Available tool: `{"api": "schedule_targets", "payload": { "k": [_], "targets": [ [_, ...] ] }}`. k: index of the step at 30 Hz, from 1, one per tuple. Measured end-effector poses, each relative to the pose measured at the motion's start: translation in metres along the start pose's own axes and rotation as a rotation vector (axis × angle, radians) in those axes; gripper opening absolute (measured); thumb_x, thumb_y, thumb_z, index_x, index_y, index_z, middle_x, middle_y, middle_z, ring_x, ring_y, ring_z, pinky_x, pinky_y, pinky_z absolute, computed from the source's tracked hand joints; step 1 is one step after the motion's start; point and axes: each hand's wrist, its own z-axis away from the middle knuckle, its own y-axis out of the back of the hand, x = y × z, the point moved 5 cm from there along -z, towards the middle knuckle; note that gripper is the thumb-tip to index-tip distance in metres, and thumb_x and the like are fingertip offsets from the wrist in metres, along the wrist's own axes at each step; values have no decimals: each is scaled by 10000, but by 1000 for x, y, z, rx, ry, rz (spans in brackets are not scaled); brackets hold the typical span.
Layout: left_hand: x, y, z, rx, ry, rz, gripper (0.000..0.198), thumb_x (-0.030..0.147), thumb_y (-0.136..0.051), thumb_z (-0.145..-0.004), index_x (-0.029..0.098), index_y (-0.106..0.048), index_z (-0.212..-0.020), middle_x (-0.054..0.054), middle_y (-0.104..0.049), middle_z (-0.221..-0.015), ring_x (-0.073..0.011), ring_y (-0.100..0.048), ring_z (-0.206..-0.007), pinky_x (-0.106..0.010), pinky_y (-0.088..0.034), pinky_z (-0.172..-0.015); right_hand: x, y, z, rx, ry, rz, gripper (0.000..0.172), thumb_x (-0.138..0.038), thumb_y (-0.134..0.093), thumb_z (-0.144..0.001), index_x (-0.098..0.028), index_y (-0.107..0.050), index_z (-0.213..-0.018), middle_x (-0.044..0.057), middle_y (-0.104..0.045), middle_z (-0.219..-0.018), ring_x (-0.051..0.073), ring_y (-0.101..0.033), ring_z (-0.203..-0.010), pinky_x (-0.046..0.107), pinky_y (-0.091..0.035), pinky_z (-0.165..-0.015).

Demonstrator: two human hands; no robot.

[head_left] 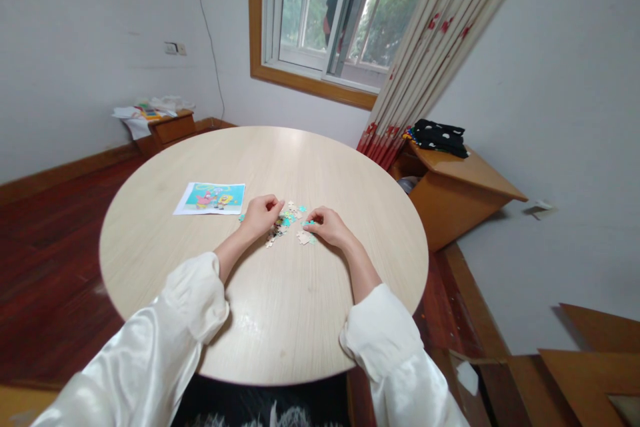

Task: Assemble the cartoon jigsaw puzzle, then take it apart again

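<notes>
Small jigsaw puzzle pieces (288,220) lie in a loose heap near the middle of the round table, some teal and some showing a pale back. My left hand (261,215) rests at the heap's left side, its fingers curled together; whatever they hold is hidden. On the right side of the heap, my right hand (327,225) pinches a teal puzzle piece (309,223) between thumb and fingers. Just below it lie pale pieces (303,237). A printed cartoon picture (213,199) with pink and yellow figures lies flat to the left of my left hand.
The round pale wood table (280,320) fills the middle. Behind it on the left stands a small cabinet (173,127) with papers. A brown cabinet (460,193) with folded black cloth (440,137) stands at right, beside a curtain (425,67) and window. A person is partly visible outside.
</notes>
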Motion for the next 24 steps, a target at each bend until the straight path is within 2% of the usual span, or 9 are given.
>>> {"api": "schedule_targets", "payload": {
  "k": [6, 10, 13, 17, 24],
  "targets": [
    [2, 0, -1, -12, -12, 12, 271, 344, -519, -781, 171, -541, -574, 21, -520, -535, -135, -475, -549, -254, -347, -551, 5, -9, -3, 31, -39, -279, 108, -225, -701, -611, -150, -645, -664, -27, -609, -600, 105, -528, -568, 239, -410, -573],
    [10, -5, 2, -98, -49, 44, 196, 308, -551, -773, 160, -647, -688, -18, -648, -655, -158, -563, -637, -264, -414, -618, 5, -14, -6, 68, -75, -526, 179, -293, -727, -595, -151, -694, -700, 13, -678, -648, 134, -602, -598, 280, -489, -622],
    [16, -9, 6, -167, -79, 63, 177, 303, -593, -764, 169, -702, -804, -52, -716, -807, -179, -615, -741, -275, -448, -677, 0, -17, -7, 49, -68, -648, 249, -343, -762, -568, -160, -720, -732, 38, -719, -717, 151, -644, -646, 316, -528, -696],
    [19, -12, 8, -227, -103, 71, 166, 299, -623, -759, 174, -720, -812, -64, -730, -841, -188, -632, -788, -280, -459, -708, -4, -20, -5, 10, -85, -721, 319, -361, -807, -520, -163, -717, -754, 43, -728, -721, 160, -664, -657, 331, -541, -716],
    [16, -14, 7, -228, -95, 48, 134, 270, -620, -753, 170, -697, -710, -33, -698, -697, -160, -592, -659, -260, -430, -625, -3, -20, -6, 28, -104, -702, 385, -399, -824, -490, -158, -700, -764, 31, -703, -651, 160, -657, -599, 308, -538, -631]
  ]
}}
